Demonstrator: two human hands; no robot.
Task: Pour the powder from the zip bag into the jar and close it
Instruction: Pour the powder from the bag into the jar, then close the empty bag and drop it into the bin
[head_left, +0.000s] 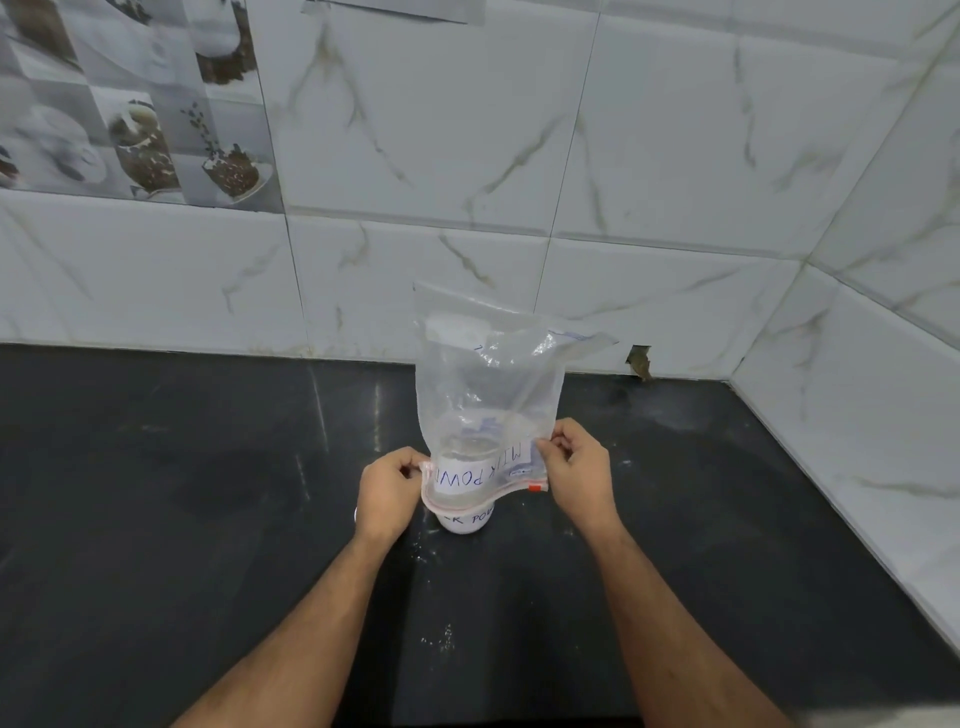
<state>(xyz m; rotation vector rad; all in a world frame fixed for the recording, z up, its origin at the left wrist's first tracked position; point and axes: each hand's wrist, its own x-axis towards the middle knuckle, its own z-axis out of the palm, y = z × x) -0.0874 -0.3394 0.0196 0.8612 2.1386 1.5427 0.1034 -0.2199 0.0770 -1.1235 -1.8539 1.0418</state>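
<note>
A clear zip bag (488, 379) hangs upside down over the jar (464, 521), its red zip mouth lowered around the jar's top. A white label on the bag reads "MILK POW" upside down. The bag looks almost empty. Only the jar's white lower part, with a handwritten label, shows below the bag's mouth on the black counter (208, 519). My left hand (389, 493) pinches the left end of the zip mouth. On the other side, my right hand (579, 467) pinches the right end. No lid is clearly visible; a small pale edge shows behind my left wrist.
White marble-look tiled walls (623, 182) close the counter at the back and on the right, forming a corner. A small hole (640, 361) sits at the wall's base behind the bag. Faint powder specks lie on the counter near the jar.
</note>
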